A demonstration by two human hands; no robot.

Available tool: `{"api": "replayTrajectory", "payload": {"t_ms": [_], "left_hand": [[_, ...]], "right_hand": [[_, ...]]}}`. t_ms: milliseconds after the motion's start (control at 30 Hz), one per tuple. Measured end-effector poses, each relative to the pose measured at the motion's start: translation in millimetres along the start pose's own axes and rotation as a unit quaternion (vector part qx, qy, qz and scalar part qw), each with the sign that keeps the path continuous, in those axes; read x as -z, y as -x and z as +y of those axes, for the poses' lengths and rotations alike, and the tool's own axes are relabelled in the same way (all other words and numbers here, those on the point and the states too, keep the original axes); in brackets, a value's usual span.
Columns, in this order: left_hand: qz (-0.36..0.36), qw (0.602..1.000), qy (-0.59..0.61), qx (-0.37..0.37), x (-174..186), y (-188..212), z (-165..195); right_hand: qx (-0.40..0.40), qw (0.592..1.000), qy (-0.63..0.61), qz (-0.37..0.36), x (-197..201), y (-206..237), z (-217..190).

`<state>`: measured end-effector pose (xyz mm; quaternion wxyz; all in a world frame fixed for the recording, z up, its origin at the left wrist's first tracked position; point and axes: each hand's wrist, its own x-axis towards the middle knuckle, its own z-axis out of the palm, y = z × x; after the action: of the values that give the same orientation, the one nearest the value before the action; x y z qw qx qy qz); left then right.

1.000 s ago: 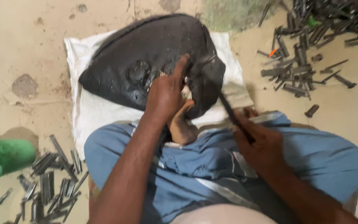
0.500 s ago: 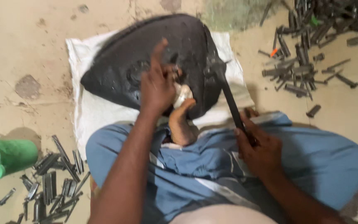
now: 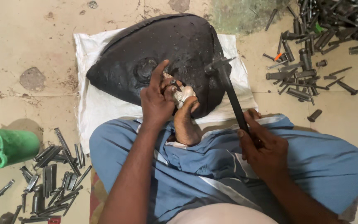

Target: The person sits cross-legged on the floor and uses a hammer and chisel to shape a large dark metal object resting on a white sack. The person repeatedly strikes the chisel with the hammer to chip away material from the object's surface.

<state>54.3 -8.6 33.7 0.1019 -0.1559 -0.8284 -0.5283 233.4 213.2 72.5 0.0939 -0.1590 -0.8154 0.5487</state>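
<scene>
Seated person's right hand (image 3: 264, 145) is clamped on a dark hammer (image 3: 228, 89) whose head meets the black dome-shaped metal body (image 3: 162, 49) lying on white sacking (image 3: 92, 103), while the left hand (image 3: 158, 101) pinches a small punch (image 3: 175, 84) against it, beside a bare foot (image 3: 186, 120).

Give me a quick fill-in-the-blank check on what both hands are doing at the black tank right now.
1. The right hand grips a dark ____ by its handle.
2. The left hand holds a small punch against the black ____.
3. The tank rests on a white ____.
4. The tub at the left edge is ____.

Missing words: hammer; tank; sack; green
</scene>
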Motion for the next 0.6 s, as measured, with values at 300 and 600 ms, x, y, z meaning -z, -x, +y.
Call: {"api": "replayTrajectory", "payload": {"t_ms": [300, 600], "left_hand": [[-0.031, 0.999, 0.008, 0.028, -6, -12, 0], [-0.083, 0.996, 0.008, 0.015, -1, -19, 0]], "right_hand": [[0.032, 0.997, 0.071, -0.015, 10, 2, 0], [0.082, 0.994, 0.073, 0.002, 16, -4, -11]]}}
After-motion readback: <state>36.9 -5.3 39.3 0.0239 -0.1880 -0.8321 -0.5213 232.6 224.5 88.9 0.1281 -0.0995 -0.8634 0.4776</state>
